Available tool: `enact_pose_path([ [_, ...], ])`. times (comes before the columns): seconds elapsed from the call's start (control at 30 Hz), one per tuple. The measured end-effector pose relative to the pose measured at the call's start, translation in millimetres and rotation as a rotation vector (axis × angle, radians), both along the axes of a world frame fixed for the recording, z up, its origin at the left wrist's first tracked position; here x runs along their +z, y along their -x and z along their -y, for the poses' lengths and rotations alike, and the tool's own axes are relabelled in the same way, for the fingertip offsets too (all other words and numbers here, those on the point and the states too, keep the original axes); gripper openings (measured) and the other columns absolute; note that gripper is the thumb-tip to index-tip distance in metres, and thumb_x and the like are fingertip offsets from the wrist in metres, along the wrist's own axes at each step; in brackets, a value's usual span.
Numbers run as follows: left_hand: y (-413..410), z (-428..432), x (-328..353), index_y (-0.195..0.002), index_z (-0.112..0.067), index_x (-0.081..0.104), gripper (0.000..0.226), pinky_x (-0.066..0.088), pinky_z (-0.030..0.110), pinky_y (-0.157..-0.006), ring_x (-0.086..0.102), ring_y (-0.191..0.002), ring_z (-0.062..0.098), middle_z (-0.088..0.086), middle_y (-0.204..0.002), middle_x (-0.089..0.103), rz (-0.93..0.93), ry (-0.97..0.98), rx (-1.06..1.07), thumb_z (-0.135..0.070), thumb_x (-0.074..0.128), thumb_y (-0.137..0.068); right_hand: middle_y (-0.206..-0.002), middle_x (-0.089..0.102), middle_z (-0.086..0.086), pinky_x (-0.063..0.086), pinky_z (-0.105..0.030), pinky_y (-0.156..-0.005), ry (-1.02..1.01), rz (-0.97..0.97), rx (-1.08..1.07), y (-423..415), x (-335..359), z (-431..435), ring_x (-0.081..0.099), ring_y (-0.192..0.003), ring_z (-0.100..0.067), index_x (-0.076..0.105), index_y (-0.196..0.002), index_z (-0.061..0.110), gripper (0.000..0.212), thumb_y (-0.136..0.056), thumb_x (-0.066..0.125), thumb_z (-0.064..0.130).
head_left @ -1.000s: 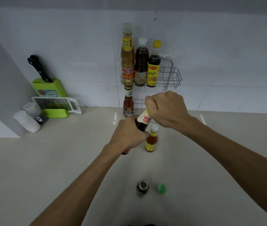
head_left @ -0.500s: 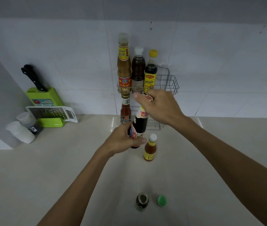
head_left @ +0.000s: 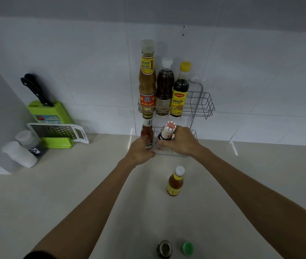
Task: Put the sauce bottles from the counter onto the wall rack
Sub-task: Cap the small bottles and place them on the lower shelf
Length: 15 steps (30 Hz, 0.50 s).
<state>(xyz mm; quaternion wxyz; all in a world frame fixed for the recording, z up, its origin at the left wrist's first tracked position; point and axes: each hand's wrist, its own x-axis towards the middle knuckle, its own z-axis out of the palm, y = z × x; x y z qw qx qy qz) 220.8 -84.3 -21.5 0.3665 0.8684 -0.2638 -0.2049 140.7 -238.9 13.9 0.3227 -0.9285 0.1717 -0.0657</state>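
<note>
A two-tier wire wall rack (head_left: 205, 106) hangs on the white tiles. Its upper shelf holds three bottles: a tall tan one (head_left: 147, 79), a brown one (head_left: 164, 88) and a dark one with a yellow cap (head_left: 180, 90). On the lower shelf stands a red sauce bottle (head_left: 147, 131). My right hand (head_left: 181, 142) grips a dark bottle with a red-and-white cap (head_left: 168, 130) at that lower shelf. My left hand (head_left: 141, 151) rests against the red bottle and the shelf front, fingers curled. A small amber bottle with a white cap (head_left: 175, 182) stands on the counter.
An open dark bottle (head_left: 164, 249) and a loose green cap (head_left: 188, 248) sit near the counter's front. At the left are a green knife block (head_left: 49, 113), a grater (head_left: 58, 130) and two white-capped containers (head_left: 22, 150). The beige counter (head_left: 260, 184) meets the tiled wall.
Both hands carried the dark bottle up and forward from above the counter into the lower rack shelf. My left hand slid off its base towards the red bottle.
</note>
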Motion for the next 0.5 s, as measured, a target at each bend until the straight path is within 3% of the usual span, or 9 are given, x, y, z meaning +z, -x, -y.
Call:
enact_pose_path([
  [0.07,-10,7,-10,-0.126,-0.012,0.055,0.051,0.040,0.024,-0.071,0.063,-0.100,0.028,0.009,-0.112,0.066,0.019,-0.026,0.084,-0.012,0.072,-0.078,-0.103,0.072,-0.004,0.055,-0.036,-0.082,-0.034,0.053,-0.021,-8,-12,5,0.066,-0.094,-0.021,0.069,-0.108,0.019,0.038,-0.075,0.082,0.032],
  [0.2,-23,15,-27,-0.120,-0.007,0.050,0.044,0.044,0.030,-0.075,0.059,-0.097,0.027,0.015,-0.116,0.062,-0.111,-0.021,0.233,-0.015,0.071,-0.081,-0.123,0.063,-0.011,0.048,-0.037,-0.097,-0.066,0.088,-0.027,-24,-33,12,0.060,-0.111,-0.026,0.066,-0.124,0.020,0.052,-0.075,0.082,0.013],
  [0.3,-27,18,-37,-0.120,-0.008,0.052,0.040,0.041,0.030,-0.075,0.058,-0.096,0.026,0.015,-0.119,0.062,-0.134,-0.026,0.234,-0.019,0.067,-0.085,-0.113,0.066,-0.013,0.052,-0.038,-0.090,-0.046,0.036,-0.055,-42,-44,16,0.063,-0.103,-0.028,0.067,-0.119,0.018,0.043,-0.077,0.080,0.019],
  [0.4,-29,19,-46,-0.132,-0.009,0.049,0.046,0.040,0.029,-0.083,0.057,-0.118,0.035,0.017,-0.132,0.058,-0.174,-0.020,0.243,-0.025,0.061,-0.091,-0.099,0.071,-0.006,0.050,-0.031,-0.072,-0.048,-0.091,-0.076,-59,-51,17,0.065,-0.093,-0.025,0.067,-0.104,0.016,0.034,-0.076,0.080,0.030],
  [0.5,-27,17,-51,-0.148,-0.009,0.034,0.056,0.037,0.030,-0.095,0.045,-0.133,0.035,0.017,-0.149,0.044,-0.221,-0.007,0.244,-0.019,0.052,-0.097,-0.105,0.070,-0.005,0.045,-0.028,-0.073,-0.090,-0.206,-0.094,-76,-57,23,0.064,-0.098,-0.024,0.066,-0.106,0.014,0.042,-0.073,0.081,0.034],
])
